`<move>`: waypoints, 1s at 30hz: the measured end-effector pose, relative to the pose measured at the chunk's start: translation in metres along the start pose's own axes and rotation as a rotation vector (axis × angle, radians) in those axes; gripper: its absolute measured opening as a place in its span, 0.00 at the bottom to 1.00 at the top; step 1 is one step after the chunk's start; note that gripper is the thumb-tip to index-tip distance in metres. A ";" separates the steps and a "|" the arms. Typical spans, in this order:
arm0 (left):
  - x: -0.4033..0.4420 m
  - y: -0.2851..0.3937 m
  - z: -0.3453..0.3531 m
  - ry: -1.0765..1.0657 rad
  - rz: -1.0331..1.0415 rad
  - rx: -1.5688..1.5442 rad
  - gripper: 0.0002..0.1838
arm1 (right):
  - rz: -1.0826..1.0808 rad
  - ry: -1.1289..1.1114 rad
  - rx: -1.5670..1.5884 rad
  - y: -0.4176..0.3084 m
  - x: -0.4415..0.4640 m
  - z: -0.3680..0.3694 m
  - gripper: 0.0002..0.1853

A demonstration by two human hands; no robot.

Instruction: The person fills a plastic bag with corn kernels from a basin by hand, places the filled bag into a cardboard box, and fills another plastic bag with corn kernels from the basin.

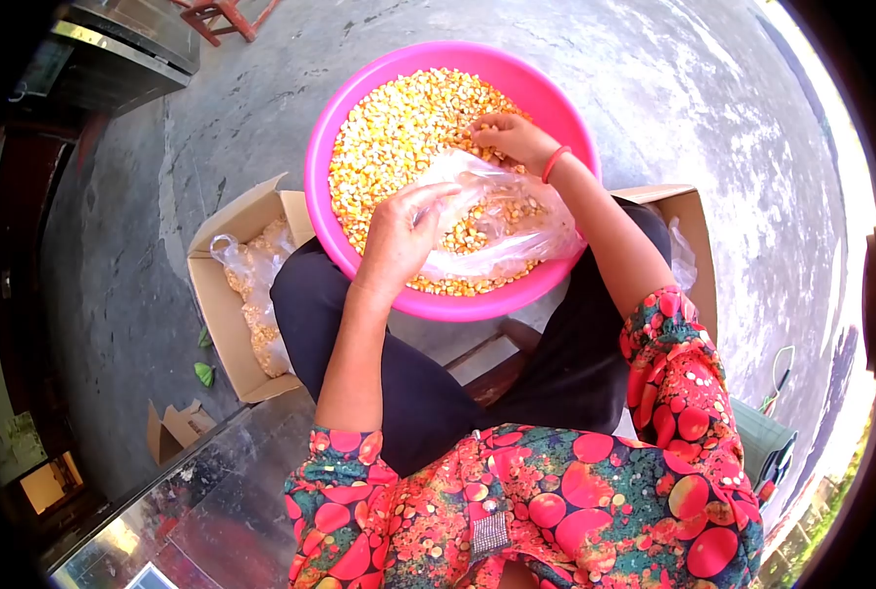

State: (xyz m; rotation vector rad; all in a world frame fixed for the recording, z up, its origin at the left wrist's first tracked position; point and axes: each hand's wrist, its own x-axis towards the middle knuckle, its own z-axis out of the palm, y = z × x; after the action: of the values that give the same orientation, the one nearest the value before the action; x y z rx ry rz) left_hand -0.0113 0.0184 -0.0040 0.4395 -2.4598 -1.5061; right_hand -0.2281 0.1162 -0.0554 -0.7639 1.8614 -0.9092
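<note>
Left hand [401,231] loosely curled at clear bag [528,236], right hand [518,142] bunched at corn kernels [389,133] in pink basin [472,307]; grips unclear.

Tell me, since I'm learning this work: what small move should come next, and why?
Probably the right hand should sweep some corn toward the bag: it is down at the corn beside the bag, while the left hand is at the bag's edge.

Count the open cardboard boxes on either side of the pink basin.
2: the left box beside the left leg, and the right box beside the right leg. Others may be hidden behind the body.
</note>
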 end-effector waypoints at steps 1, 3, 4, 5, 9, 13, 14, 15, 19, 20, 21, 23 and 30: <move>0.001 -0.002 0.000 -0.001 0.000 -0.001 0.17 | -0.003 0.027 0.285 -0.004 -0.004 -0.003 0.13; 0.002 -0.006 -0.002 0.028 0.012 0.003 0.18 | -0.027 0.018 0.614 -0.016 -0.014 -0.013 0.13; 0.003 -0.007 -0.002 0.028 0.012 0.003 0.18 | -0.027 0.017 0.614 -0.016 -0.015 -0.015 0.13; 0.004 -0.007 -0.002 0.053 0.011 -0.014 0.19 | -0.086 0.009 0.705 -0.016 -0.014 -0.017 0.14; 0.004 -0.007 0.000 0.109 -0.088 -0.040 0.21 | -0.251 -0.037 0.813 -0.037 -0.031 -0.019 0.13; 0.006 -0.014 0.001 0.143 -0.058 -0.011 0.22 | -0.321 -0.213 0.762 -0.053 -0.053 -0.004 0.12; 0.006 -0.012 0.000 0.156 -0.094 -0.004 0.22 | -0.327 -0.278 0.673 -0.057 -0.059 0.002 0.12; 0.006 -0.011 0.000 0.169 -0.130 0.003 0.22 | -0.317 -0.334 0.579 -0.061 -0.065 0.007 0.12; 0.006 -0.004 -0.002 0.184 -0.153 0.043 0.22 | -0.643 -0.546 0.102 -0.056 -0.066 0.017 0.15; 0.006 -0.005 -0.002 0.182 -0.136 0.043 0.21 | -0.643 -0.546 0.102 -0.056 -0.065 0.015 0.15; 0.006 -0.006 -0.002 0.180 -0.117 0.043 0.21 | -0.610 -0.551 0.178 -0.058 -0.064 0.012 0.14; 0.006 -0.006 -0.001 0.134 -0.163 -0.028 0.21 | -0.401 -0.456 0.322 -0.064 -0.074 -0.001 0.11; 0.000 0.002 -0.001 -0.141 -0.242 -0.125 0.19 | -0.429 0.439 -0.722 0.010 -0.007 -0.029 0.14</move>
State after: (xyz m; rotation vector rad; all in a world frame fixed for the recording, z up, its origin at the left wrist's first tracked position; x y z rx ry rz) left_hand -0.0114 0.0181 -0.0017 0.6472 -2.4703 -1.8319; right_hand -0.2529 0.1348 -0.0511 -1.5425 2.5121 -0.6782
